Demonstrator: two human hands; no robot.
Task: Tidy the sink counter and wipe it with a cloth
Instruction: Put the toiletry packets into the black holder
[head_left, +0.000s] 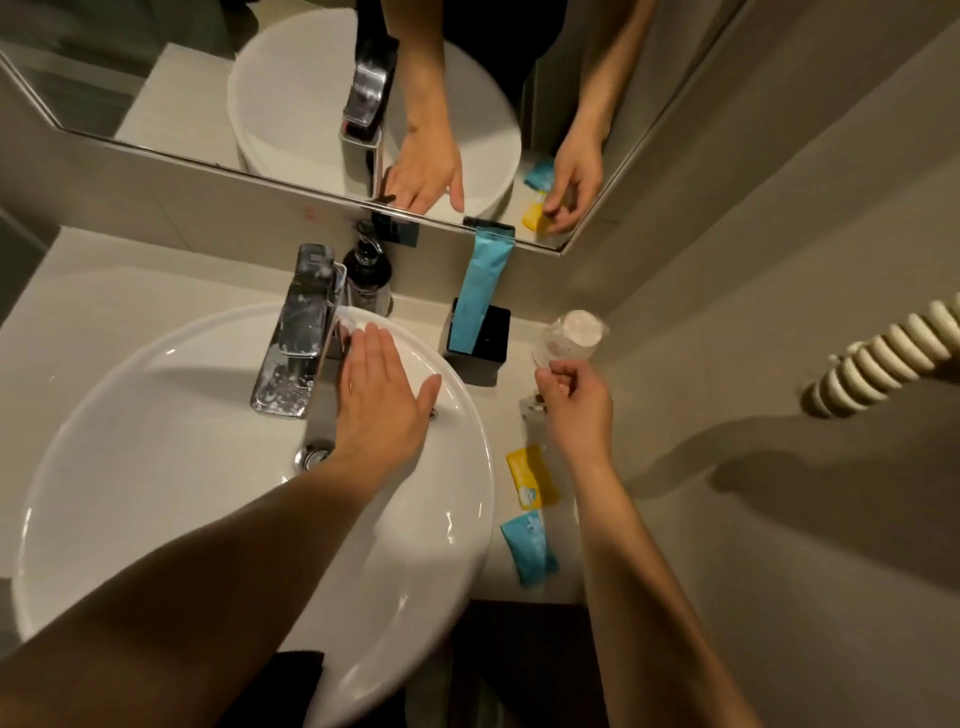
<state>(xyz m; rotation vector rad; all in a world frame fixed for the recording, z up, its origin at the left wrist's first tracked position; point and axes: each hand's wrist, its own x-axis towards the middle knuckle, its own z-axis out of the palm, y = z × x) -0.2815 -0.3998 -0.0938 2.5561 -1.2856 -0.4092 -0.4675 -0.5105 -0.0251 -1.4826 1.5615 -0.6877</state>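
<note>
A round white basin (130, 415) sits on the pale counter (104, 270). My left hand (382, 395) lies flat and open on the basin's far rim, next to the chrome tap (301, 327). My right hand (576, 405) hovers over the counter right of the basin, fingers curled at the base of a clear wrapped glass (569, 338); whether it grips the glass I cannot tell. A small clear item (532, 405) lies just left of that hand. A yellow sachet (530, 475) and a blue sachet (530, 545) lie on the counter below it.
A black holder (491, 332) with a tall blue packet (480, 291) stands against the mirror (156, 78). A dark soap pump bottle (366, 270) stands behind the tap. A wall and a ribbed hose (883, 353) close in on the right.
</note>
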